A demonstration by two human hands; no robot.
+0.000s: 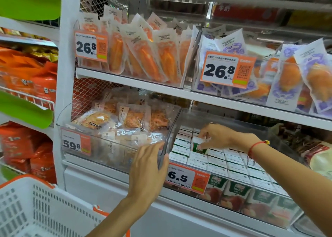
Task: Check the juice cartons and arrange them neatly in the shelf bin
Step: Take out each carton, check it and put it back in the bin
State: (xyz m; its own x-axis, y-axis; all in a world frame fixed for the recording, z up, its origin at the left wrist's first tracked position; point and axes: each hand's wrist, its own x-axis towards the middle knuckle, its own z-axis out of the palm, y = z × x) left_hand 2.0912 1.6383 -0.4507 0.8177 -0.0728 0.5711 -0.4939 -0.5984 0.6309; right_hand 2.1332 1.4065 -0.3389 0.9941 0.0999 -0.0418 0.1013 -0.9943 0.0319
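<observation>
Right hand (216, 136) pinches a green-and-white juice carton (198, 145) (raised, tilted) — left hand (150, 166) grips the bin's (224, 119) wall.

Both forearms bare, sleeveless; red string bracelet (255, 145) on right wrist, possibly yellow bead.
</observation>
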